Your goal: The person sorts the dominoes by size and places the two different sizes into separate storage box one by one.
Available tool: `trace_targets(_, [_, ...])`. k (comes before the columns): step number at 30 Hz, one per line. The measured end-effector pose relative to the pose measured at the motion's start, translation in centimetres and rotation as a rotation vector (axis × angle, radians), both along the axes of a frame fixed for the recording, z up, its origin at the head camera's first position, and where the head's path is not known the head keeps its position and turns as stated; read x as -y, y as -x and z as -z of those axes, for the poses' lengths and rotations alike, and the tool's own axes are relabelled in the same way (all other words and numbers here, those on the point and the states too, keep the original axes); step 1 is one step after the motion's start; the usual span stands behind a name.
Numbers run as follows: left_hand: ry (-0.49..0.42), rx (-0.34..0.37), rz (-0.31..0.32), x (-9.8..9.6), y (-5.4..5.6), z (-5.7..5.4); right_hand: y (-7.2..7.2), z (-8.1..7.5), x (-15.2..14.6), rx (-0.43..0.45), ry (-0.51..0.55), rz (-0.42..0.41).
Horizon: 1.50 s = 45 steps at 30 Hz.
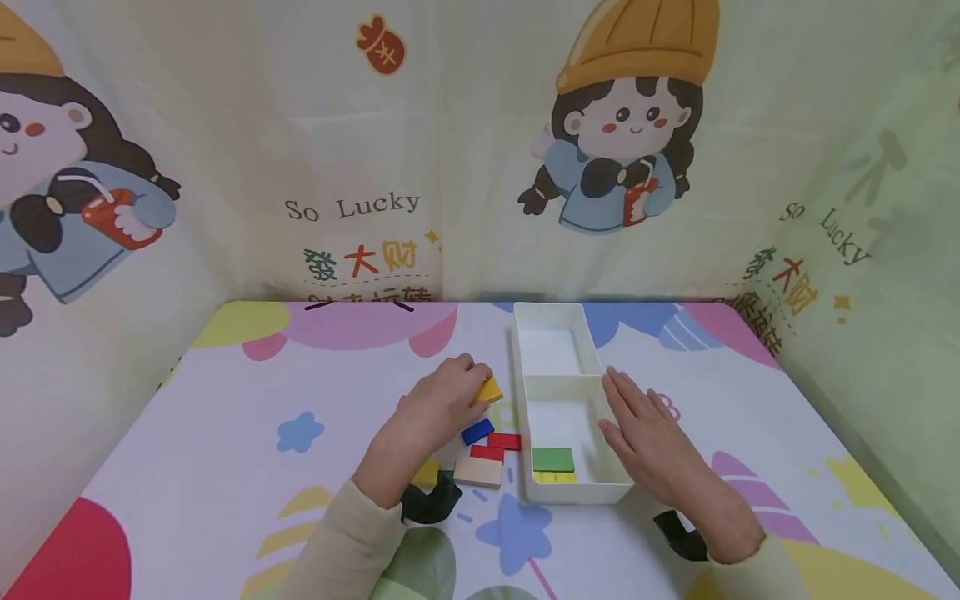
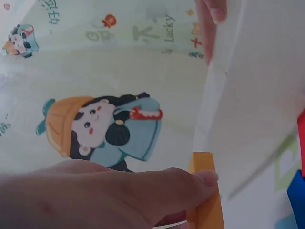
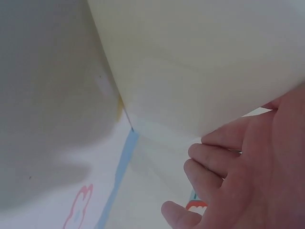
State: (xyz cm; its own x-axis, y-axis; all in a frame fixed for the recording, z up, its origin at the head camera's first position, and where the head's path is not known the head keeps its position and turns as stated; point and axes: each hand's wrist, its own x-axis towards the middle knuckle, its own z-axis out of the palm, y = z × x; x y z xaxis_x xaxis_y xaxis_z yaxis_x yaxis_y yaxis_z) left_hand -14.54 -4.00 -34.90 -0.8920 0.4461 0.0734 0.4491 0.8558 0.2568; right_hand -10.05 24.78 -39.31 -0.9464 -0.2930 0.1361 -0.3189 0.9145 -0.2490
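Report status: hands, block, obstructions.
Left hand pinching yellow block. Right hand at right side of white box. Box's left wall between held block and compartments.

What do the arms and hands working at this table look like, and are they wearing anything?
They are a person's. The left hand and right hand are bare, with no gloves or rings visible. The left sleeve and right sleeve are plain pale cream. A curved black piece, perhaps a strap, shows by each wrist. I see no cables.
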Motion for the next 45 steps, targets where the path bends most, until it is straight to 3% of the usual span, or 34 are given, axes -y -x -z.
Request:
trace_targets(7, [-0.022, -0.059, 0.086, -1.2, -0.8, -1.1, 0.0, -0.1, 0.1, 0.009, 0.013, 0.004])
trace_targets(13, [-0.007, -0.049, 0.100, -2.1, -1.2, -1.1, 0.1, -0.1, 0.2, 0.014, 0.017, 0.005])
trace_targets(21, [0.004, -0.113, 0.181, -3.4, -1.4, -0.8, 0.3, -0.1, 0.1, 0.016, 0.010, 0.016])
trace_targets(30, [0.076, -0.142, 0.231, -6.4, -1.4, -1.0, 0.4, 0.1, 0.2, 0.035, 0.013, 0.029])
trace_targets(38, [0.184, -0.192, 0.276, -8.7, -1.4, 0.3, 0.3, 0.1, 0.3, 0.019, 0.014, 0.014])
trace_targets(45, [0.244, -0.211, 0.280, -9.3, -1.2, 1.7, 0.3, 0.0, 0.4, 0.026, 0.009, 0.016])
